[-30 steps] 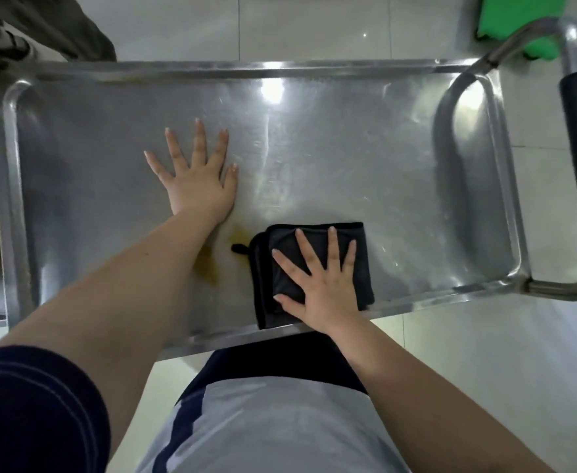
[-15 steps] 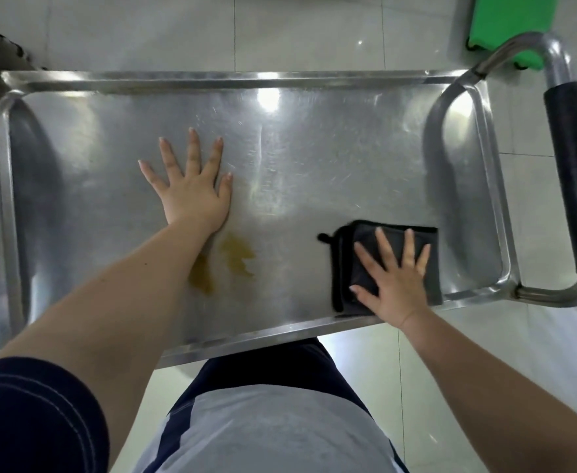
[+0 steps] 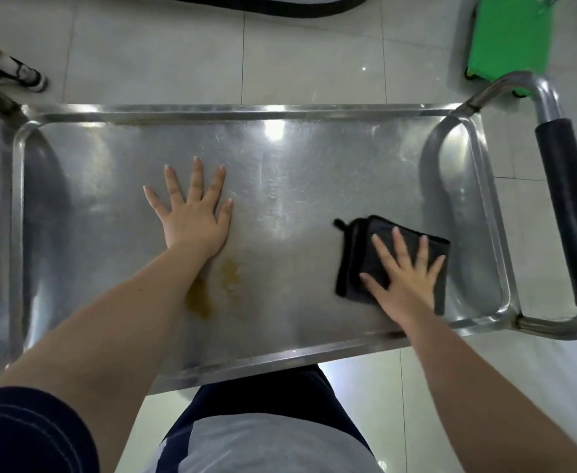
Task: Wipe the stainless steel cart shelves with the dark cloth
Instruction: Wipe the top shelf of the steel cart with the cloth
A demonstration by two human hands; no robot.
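Note:
The stainless steel cart's top shelf [image 3: 314, 158] fills the view, a shallow tray with a raised rim. A folded dark cloth [image 3: 353, 254] lies on its near right part. My right hand [image 3: 406, 281] presses flat on the cloth, fingers spread, covering most of it. My left hand [image 3: 193, 216] rests flat and open on the bare steel left of centre, holding nothing. A yellow-brown stain [image 3: 200, 298] sits on the shelf just beside my left wrist, partly under the forearm.
The cart's push handle with a black grip [image 3: 567, 206] curves around the right end. A green object [image 3: 509, 32] stands on the tiled floor at the back right. Another person's shoe [image 3: 17, 75] is at the far left. My torso is against the near rim.
My right hand has slid the cloth from the shelf's near middle to the right end, uncovering the stain. My left hand has stayed in place.

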